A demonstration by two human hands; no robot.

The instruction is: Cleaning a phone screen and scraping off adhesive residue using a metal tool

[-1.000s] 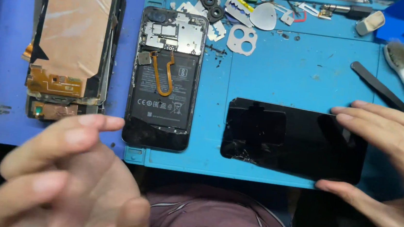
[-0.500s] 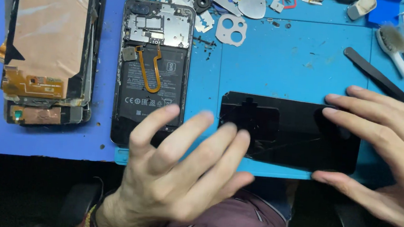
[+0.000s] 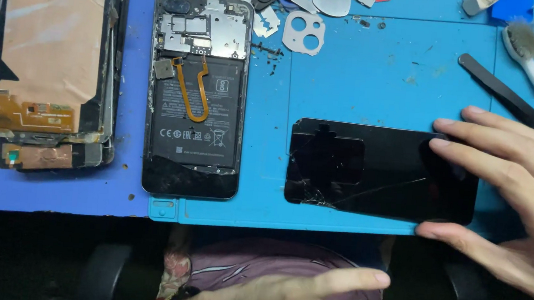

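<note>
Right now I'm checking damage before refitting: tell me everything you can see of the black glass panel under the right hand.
The black glass panel is a glossy, dark rectangle lying flat, long side across, on the blue work mat, right of the opened phone. Cracks spread from its lower left corner, with one long line across the middle. The right hand grips its right end, fingers on top, thumb at the lower edge. Nothing else touches it.

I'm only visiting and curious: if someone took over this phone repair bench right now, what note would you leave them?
Right hand: fingers and thumb pinch the right end of the cracked black screen panel, flat on the blue mat.
Left hand: empty, low, off the mat.
Opened phone: back off, battery and orange flex showing, left of the panel.
Stacked display parts: far left.
Tweezers and brush: upper right.
Done: phone opened, panel out.
Left: nothing reassembled.
</note>
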